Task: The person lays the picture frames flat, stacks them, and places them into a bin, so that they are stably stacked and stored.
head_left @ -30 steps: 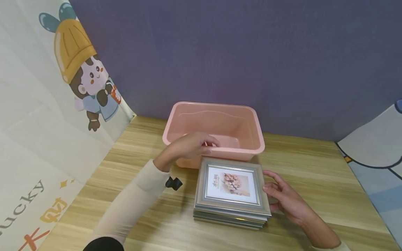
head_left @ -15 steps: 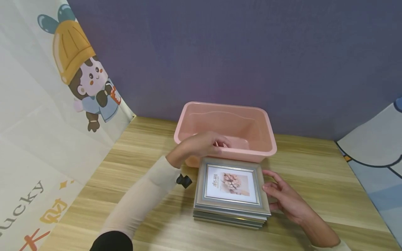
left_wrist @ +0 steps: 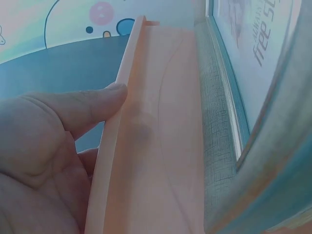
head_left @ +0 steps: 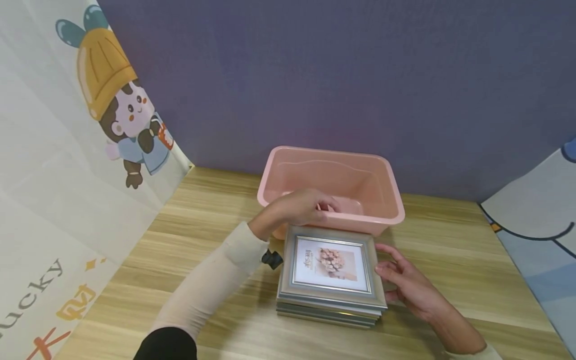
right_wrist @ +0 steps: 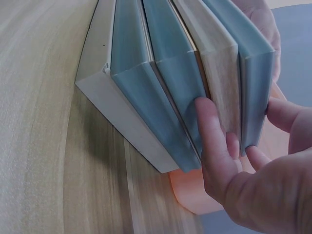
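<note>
My left hand (head_left: pixel 302 206) grips the near rim of a pink plastic tub (head_left: pixel 364 219) at the back of the table. In the left wrist view the thumb (left_wrist: pixel 105 100) lies on top of the rim, the fingers inside the tub. Just in front of the tub stands a stack of picture frames (head_left: pixel 333 265), the top one showing a print of pink flowers. My right hand (head_left: pixel 407 285) rests against the stack's right side. Seen from the right wrist, its fingertips touch the edges of the upper picture frames (right_wrist: pixel 222 83), spread out and not wrapped around them.
The wooden table (head_left: pixel 450 260) reaches back to a dark blue wall panel (head_left: pixel 360 75). A pale cloth with cartoon prints (head_left: pixel 135 120) hangs on the left. Another printed sheet (head_left: pixel 535 210) borders the right side.
The pink tub has slid to the right along the back of the table, with my left hand on its rim. The stack and my right hand have stayed in place.
</note>
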`<control>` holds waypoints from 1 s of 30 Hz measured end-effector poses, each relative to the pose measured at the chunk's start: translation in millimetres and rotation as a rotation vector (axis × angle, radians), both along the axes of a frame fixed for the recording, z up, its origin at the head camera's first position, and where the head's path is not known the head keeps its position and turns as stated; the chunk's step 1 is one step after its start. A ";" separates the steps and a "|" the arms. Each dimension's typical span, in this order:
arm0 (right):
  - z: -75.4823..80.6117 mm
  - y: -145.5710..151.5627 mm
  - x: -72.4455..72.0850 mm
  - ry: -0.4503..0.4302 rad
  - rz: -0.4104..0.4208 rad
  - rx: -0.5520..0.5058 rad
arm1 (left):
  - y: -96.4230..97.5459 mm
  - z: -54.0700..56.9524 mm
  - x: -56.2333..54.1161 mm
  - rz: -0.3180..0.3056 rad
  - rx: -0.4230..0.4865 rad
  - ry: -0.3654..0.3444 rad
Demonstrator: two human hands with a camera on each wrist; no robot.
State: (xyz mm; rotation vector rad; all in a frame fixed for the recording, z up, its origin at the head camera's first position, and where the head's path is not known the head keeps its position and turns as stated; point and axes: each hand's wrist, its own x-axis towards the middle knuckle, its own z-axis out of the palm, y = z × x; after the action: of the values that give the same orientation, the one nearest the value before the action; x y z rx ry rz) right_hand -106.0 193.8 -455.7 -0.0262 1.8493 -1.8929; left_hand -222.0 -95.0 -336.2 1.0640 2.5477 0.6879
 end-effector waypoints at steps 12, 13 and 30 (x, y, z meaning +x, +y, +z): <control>-0.5 3.0 -2.8 0.003 -0.005 0.006 | 9.4 -0.8 0.8 -0.002 0.015 -0.008; -0.6 3.1 -3.0 0.002 -0.006 0.008 | 10.3 -0.7 1.0 -0.004 0.013 -0.009; -2.9 3.5 -7.9 0.006 -0.013 0.028 | 5.4 0.2 12.5 0.122 0.058 0.052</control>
State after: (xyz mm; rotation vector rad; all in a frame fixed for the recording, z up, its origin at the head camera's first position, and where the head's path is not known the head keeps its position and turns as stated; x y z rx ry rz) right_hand -113.9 197.3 -458.7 -0.0105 1.8835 -1.8772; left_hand -209.6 -89.5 -336.0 0.9621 2.6698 0.7798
